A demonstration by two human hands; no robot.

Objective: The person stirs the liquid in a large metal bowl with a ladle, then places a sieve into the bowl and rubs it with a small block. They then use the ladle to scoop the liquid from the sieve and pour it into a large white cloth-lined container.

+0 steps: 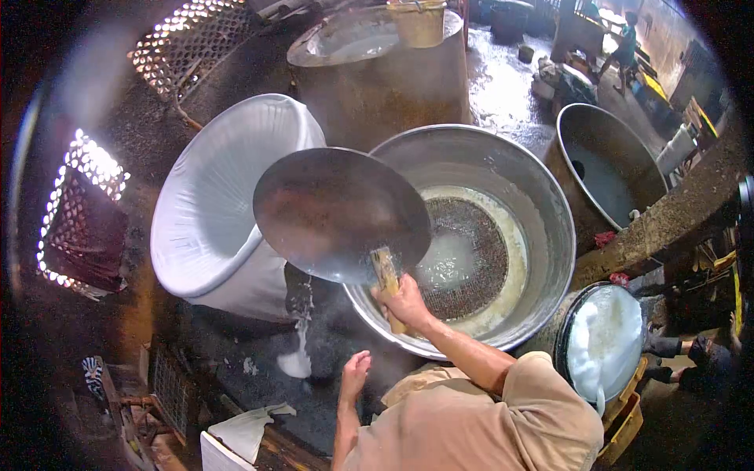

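Observation:
My right hand [402,302] is wrapped round the wooden handle [386,276] of a big dark wok [338,212]. The wok is tilted, spanning the gap between a cloth-lined vat [224,184] on the left and a wide metal basin [561,235] on the right. White liquid [301,337] trails down below its rim. Inside the basin, a round dark perforated-looking surface [479,290] has pale liquid over its middle and a cream ring around it. Low in front of my body, my left hand [356,377] holds nothing, its fingers loosely bent and partly apart.
Behind stands a large vat [385,86] with a bucket [416,25] at its rim. Another deep metal vat [609,165] is at right, near a white-covered round container [605,334]. A person [626,51] is in the far background. The floor [506,82] looks wet.

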